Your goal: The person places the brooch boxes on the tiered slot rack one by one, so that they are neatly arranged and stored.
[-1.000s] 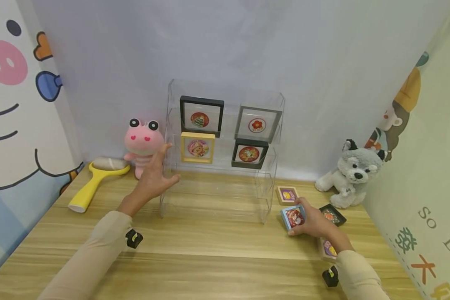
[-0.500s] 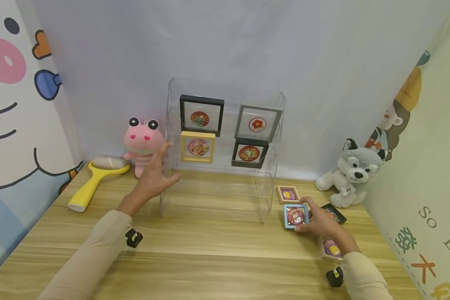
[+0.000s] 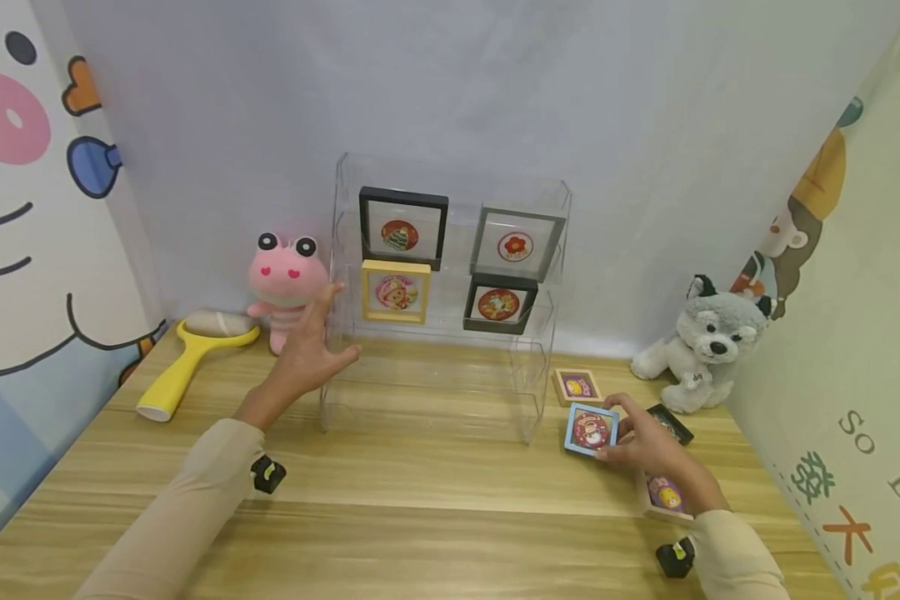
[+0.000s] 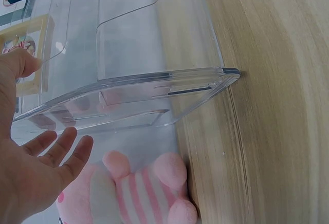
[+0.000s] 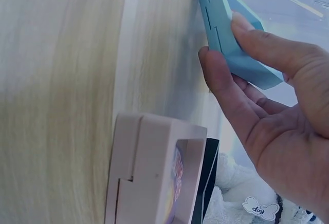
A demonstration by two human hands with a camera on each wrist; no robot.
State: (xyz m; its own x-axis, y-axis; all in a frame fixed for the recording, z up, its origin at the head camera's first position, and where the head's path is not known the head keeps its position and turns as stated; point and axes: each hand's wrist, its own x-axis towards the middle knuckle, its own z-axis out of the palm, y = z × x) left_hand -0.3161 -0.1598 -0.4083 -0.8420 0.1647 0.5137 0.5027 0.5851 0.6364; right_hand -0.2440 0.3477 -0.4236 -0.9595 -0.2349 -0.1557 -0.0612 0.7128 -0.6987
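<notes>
My right hand [image 3: 641, 442] pinches a small light-blue picture frame [image 3: 592, 429] with a red round picture. In the right wrist view the thumb lies on the face of the frame and the fingers sit at its edge and behind. My left hand [image 3: 307, 350] is spread at the left side of a clear acrylic tiered stand [image 3: 435, 375], thumb to the front and fingers by the side panel. Two frames stand on the upper tier: a black one [image 3: 403, 196] and a grey one [image 3: 515, 246]. Below them are a yellow frame [image 3: 396, 292] and another black frame [image 3: 500, 303].
Two wooden-coloured frames, one farther back [image 3: 577, 387] and one nearer [image 3: 665, 497], lie by the right hand with a dark frame [image 3: 671, 423]. A grey plush dog [image 3: 708, 346] sits at right. Left are a pink plush toy [image 3: 288, 279] and a yellow-handled roller [image 3: 176, 375].
The right hand has shifted slightly right and turned the light-blue frame so its picture faces up more squarely. The left hand keeps its place at the stand.
</notes>
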